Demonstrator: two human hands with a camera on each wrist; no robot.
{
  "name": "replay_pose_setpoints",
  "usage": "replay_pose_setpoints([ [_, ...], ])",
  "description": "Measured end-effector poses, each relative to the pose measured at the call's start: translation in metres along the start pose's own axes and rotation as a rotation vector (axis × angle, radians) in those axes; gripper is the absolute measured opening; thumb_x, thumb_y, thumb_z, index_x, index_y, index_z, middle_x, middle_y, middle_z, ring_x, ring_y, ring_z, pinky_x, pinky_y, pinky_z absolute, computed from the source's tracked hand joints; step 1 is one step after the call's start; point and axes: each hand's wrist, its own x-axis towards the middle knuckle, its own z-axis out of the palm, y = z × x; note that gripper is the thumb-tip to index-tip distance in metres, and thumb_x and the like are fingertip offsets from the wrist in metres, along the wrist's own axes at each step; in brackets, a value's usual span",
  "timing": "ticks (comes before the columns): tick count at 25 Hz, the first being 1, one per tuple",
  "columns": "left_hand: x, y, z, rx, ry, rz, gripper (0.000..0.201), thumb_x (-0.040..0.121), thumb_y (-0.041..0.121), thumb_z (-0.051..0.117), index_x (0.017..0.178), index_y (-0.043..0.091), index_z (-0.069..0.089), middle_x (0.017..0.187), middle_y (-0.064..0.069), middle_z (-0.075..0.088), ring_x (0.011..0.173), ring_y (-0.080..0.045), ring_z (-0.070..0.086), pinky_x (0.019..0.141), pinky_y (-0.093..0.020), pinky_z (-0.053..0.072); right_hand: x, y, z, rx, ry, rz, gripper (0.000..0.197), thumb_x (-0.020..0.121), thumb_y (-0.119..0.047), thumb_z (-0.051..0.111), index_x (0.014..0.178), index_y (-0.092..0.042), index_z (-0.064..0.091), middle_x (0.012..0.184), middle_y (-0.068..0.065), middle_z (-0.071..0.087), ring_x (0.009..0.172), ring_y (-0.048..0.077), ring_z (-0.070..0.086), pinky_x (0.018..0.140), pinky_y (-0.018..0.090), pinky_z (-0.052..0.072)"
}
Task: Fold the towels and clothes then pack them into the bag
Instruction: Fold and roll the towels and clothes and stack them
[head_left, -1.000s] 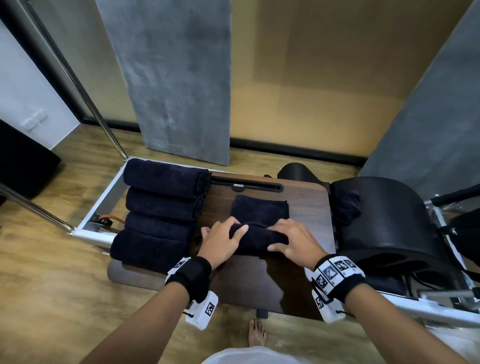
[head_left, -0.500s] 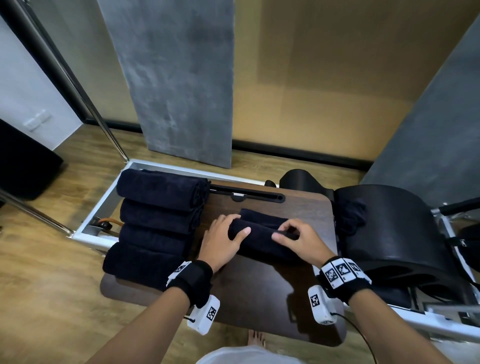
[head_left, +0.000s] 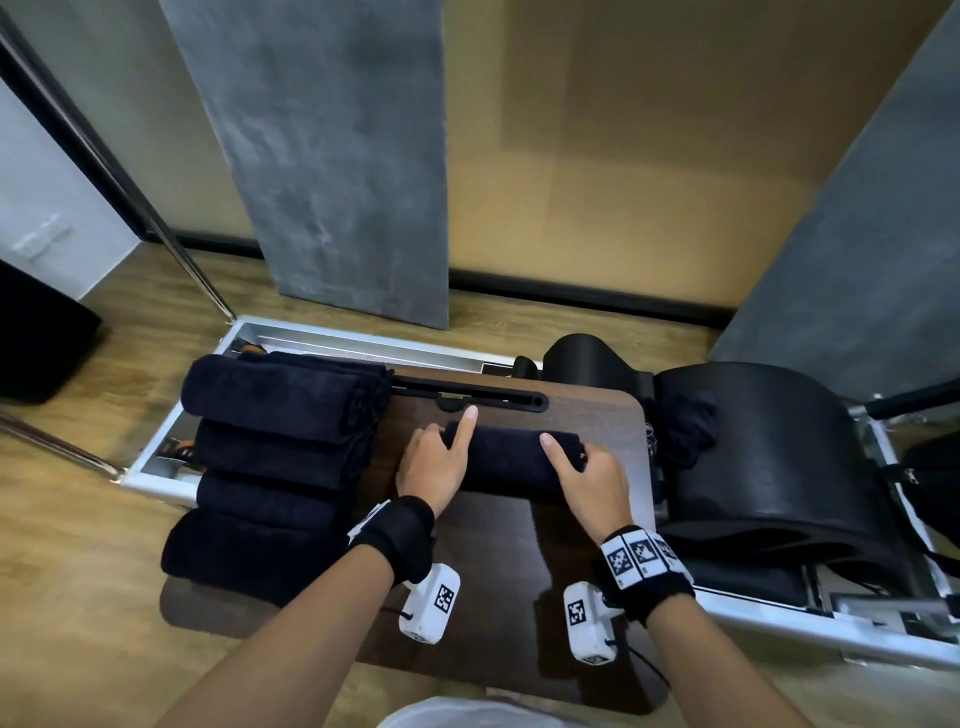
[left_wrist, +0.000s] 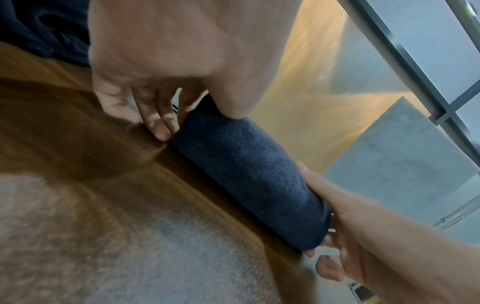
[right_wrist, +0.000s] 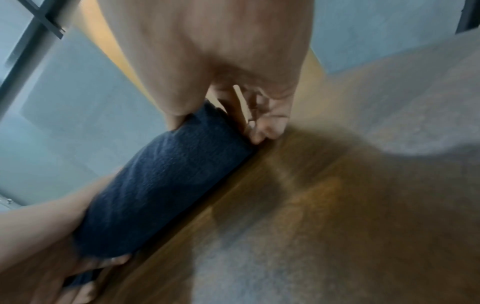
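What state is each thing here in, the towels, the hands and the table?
Towel in hand: fully rolled, lying on the table.
Left hand: grips the roll's left end.
Right hand: grips the roll's right end.
Rolled towels: four, lined up at the table's left.
Table: bare wood near the person.

I can read no words, brand names or numbers anywhere. The only signs are black-and-white square code markers: three in a row on the band (head_left: 642, 556) around my right wrist, one on the white camera unit (head_left: 585, 621) under that wrist, and one on the white camera unit (head_left: 431, 603) under my left wrist. They carry coded patterns, not letters.
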Motion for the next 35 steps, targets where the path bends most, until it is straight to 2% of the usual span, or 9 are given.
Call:
replay_pose_setpoints([
  [5,0.000,0.004,0.003,-0.048,-0.004,-0.080,0.096,0.094,0.083,0.038,0.141,0.002,0.056,0.144,-0.017,0.058,0.133,-0.036,0.055,0.111,-0.048,0.046,-0.003,-0.008,0.008,-0.145,-0.037,0.087,0.073,0.095,-0.074,0.042,0.122,-0.010,0.062,0.124,0.008,0.058,0.113,0.029,0.059,0.093,0.037,0.045],
  [7,-0.004,0.004,0.004,-0.176,0.022,-0.130,0.091,0.090,0.084,0.046,0.136,0.006,0.056,0.135,-0.014,0.063,0.124,-0.033,0.060,0.102,-0.044,0.049,-0.006,-0.010,0.007,-0.082,-0.057,0.113,0.069,0.095,-0.072,0.046,0.128,-0.012,0.057,0.125,0.006,0.058,0.117,0.028,0.058,0.100,0.039,0.047],
  [10,-0.015,0.001,0.004,-0.441,0.035,-0.196,0.071,0.085,0.082,0.057,0.115,0.017,0.058,0.119,-0.005,0.067,0.107,-0.023,0.064,0.089,-0.040,0.050,-0.014,-0.012,0.004,0.398,-0.087,0.227,0.051,0.088,-0.065,0.064,0.113,-0.022,0.055,0.112,0.000,0.068,0.105,0.020,0.068,0.094,0.044,0.058],
  [12,-0.025,-0.001,0.004,-0.568,0.043,-0.193,0.062,0.082,0.078,0.063,0.104,0.021,0.059,0.112,-0.001,0.069,0.102,-0.019,0.067,0.090,-0.040,0.055,-0.025,-0.015,0.001,0.703,-0.054,0.275,0.043,0.084,-0.051,0.078,0.107,-0.021,0.059,0.109,0.004,0.076,0.095,0.013,0.075,0.082,0.033,0.060],
  [17,-0.059,-0.007,-0.012,-0.644,0.102,0.051,0.034,0.088,0.062,0.073,0.097,0.029,0.070,0.099,0.011,0.075,0.099,-0.008,0.071,0.091,-0.036,0.058,-0.068,-0.029,-0.001,0.887,0.104,0.199,0.024,0.089,-0.025,0.079,0.111,-0.027,0.070,0.109,0.000,0.077,0.094,0.012,0.074,0.076,0.030,0.058],
  [21,-0.090,-0.019,-0.053,-0.598,0.148,0.229,0.034,0.092,0.061,0.069,0.089,0.027,0.070,0.089,0.010,0.074,0.090,-0.007,0.069,0.082,-0.033,0.056,-0.112,-0.061,0.009,0.911,0.117,0.131,0.018,0.095,-0.018,0.071,0.111,-0.026,0.075,0.107,-0.001,0.077,0.100,0.016,0.071,0.074,0.030,0.058],
  [25,-0.105,-0.058,-0.116,-0.590,0.284,0.269,0.036,0.091,0.067,0.067,0.092,0.031,0.070,0.090,0.013,0.073,0.090,-0.003,0.067,0.080,-0.027,0.053,-0.154,-0.111,0.051,0.958,0.101,0.100,0.019,0.094,-0.015,0.071,0.112,-0.019,0.074,0.115,0.010,0.076,0.106,0.021,0.070,0.080,0.032,0.057],
  [29,-0.103,-0.112,-0.174,-0.615,0.464,0.187,0.034,0.088,0.069,0.068,0.097,0.037,0.072,0.100,0.012,0.065,0.095,-0.002,0.061,0.077,-0.014,0.041,-0.189,-0.154,0.116,0.970,0.104,0.092,0.030,0.091,-0.018,0.078,0.120,-0.024,0.071,0.121,0.005,0.073,0.111,0.019,0.070,0.093,0.036,0.060],
  [35,-0.059,-0.167,-0.229,-0.707,0.434,0.049,0.043,0.081,0.073,0.076,0.095,0.032,0.066,0.098,0.011,0.070,0.092,-0.009,0.066,0.082,-0.032,0.055,-0.195,-0.193,0.198,0.957,0.107,0.182,0.030,0.090,-0.024,0.079,0.117,-0.022,0.067,0.121,0.005,0.072,0.111,0.017,0.069,0.086,0.025,0.055],
])
